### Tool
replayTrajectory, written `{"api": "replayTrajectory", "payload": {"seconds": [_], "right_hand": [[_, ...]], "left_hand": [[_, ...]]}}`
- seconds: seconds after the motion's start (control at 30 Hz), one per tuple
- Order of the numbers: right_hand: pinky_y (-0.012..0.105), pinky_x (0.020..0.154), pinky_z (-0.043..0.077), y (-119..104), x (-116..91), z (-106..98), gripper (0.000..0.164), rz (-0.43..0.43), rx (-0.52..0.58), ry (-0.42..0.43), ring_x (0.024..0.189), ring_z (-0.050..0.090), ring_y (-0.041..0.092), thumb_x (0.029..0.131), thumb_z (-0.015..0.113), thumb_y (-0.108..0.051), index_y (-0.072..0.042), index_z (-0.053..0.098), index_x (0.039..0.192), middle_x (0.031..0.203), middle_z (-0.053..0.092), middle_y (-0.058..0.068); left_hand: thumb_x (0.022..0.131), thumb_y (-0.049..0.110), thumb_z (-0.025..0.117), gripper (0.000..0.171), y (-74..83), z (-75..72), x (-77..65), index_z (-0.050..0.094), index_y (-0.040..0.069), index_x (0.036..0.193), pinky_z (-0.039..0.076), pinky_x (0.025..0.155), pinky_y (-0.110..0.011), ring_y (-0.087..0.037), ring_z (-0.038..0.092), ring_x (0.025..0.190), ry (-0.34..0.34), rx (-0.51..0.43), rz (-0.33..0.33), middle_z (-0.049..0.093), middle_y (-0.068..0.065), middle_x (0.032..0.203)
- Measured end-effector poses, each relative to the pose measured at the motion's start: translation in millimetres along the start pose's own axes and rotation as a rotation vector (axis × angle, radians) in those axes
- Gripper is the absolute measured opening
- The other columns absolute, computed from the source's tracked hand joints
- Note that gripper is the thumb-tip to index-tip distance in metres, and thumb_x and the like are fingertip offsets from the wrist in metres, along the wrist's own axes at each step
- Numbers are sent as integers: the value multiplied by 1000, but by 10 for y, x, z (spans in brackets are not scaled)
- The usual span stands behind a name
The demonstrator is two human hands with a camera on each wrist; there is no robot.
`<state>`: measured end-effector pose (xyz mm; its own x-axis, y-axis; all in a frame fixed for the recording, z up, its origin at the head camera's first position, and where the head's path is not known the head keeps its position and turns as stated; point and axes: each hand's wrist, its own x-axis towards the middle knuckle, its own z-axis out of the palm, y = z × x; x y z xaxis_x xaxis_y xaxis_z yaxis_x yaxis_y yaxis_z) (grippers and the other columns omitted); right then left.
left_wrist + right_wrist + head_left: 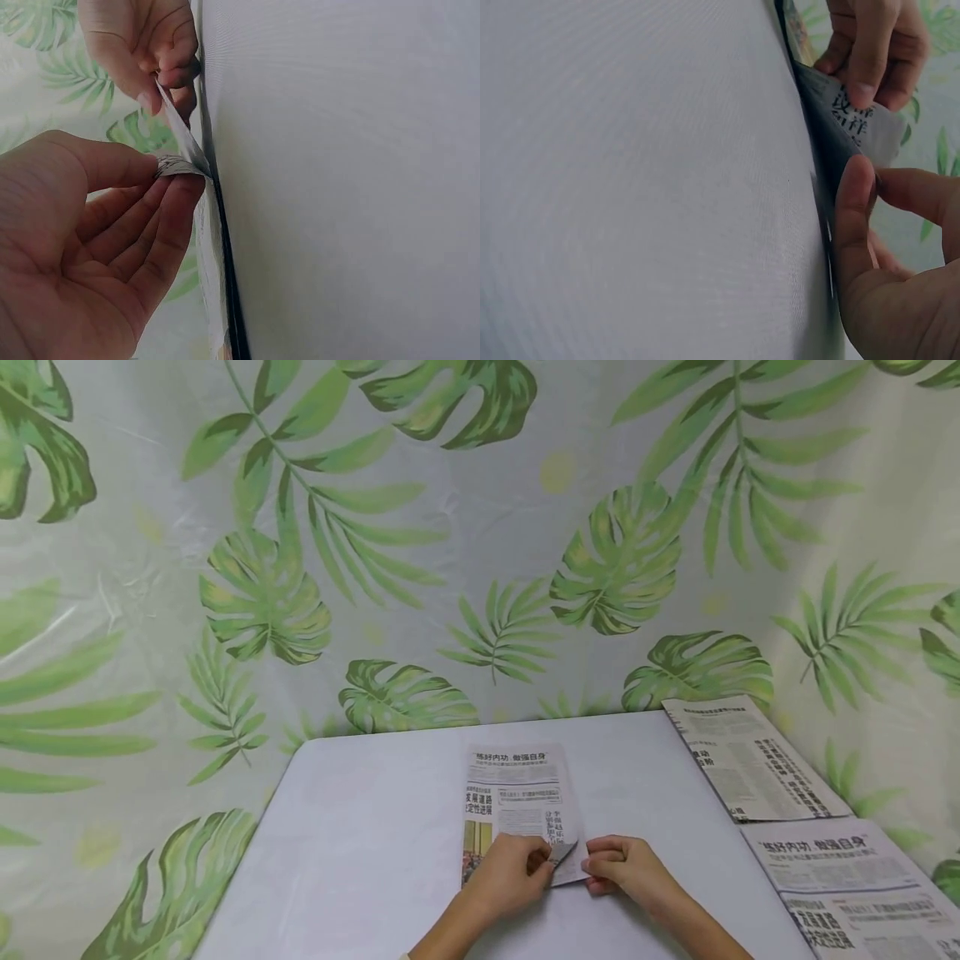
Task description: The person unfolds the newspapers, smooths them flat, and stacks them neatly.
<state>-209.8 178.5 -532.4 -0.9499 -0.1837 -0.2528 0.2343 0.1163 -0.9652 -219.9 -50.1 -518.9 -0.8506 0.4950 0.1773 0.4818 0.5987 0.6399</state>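
A folded newspaper (521, 781) with Chinese print lies flat in the middle of the white table, a colour photo on its lower left partly covered by a hand. My left hand (510, 872) pinches a turned-up flap of its lower right part between thumb and fingers. In the left wrist view that flap (180, 165) bends up from the paper's edge. To its right, my right hand (633, 872) pinches the lower right corner; the right wrist view shows the thumb and a finger on the lifted sheet (836, 150), with print on the part by the left hand.
Two more folded newspapers lie along the right side of the white table (360, 827): one at the back (742, 760), one nearer (862, 893). Behind the table hangs a leaf-patterned curtain (495, 527).
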Motion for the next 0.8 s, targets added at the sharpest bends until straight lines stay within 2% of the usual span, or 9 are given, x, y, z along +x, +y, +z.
{"api": "replayTrajectory", "payload": {"seconds": [0.1,0.3,0.53,0.67,0.8], "right_hand": [[31,69,62,-8,18,31,42,1,-31,-2,73,71,15,96,71,-10,20,58,123,92,75,8],[31,62,62,-25,38,74,23,7,-88,68,65,69,14,97,68,-8,13,71,104,82,72,5],[32,62,62,-5,46,18,20,-17,-115,91,64,70,16,97,68,-6,13,70,104,87,77,11],[33,62,62,3,45,-29,20,-21,-136,94,65,70,16,98,67,-6,13,70,103,90,77,12],[32,62,61,-7,18,-54,22,-22,-161,99,64,70,16,98,68,-8,13,69,104,84,76,11]], "left_hand": [[90,12,73,5,0,-2,2,76,9,92,50,61,-12,9,57,63,25,-13,-22,71,11,74],[89,12,72,6,-10,-22,21,75,7,86,49,58,-12,8,55,61,71,-48,-27,68,9,71],[92,16,73,11,-49,-148,7,73,9,83,52,60,-16,4,57,63,110,-132,-91,67,10,73],[94,17,72,12,-84,-219,-8,73,8,85,54,63,-16,4,59,66,149,-156,-87,68,8,76],[94,17,71,12,-116,-298,-40,73,9,84,55,63,-16,4,61,65,197,-146,-80,70,7,75]]}}
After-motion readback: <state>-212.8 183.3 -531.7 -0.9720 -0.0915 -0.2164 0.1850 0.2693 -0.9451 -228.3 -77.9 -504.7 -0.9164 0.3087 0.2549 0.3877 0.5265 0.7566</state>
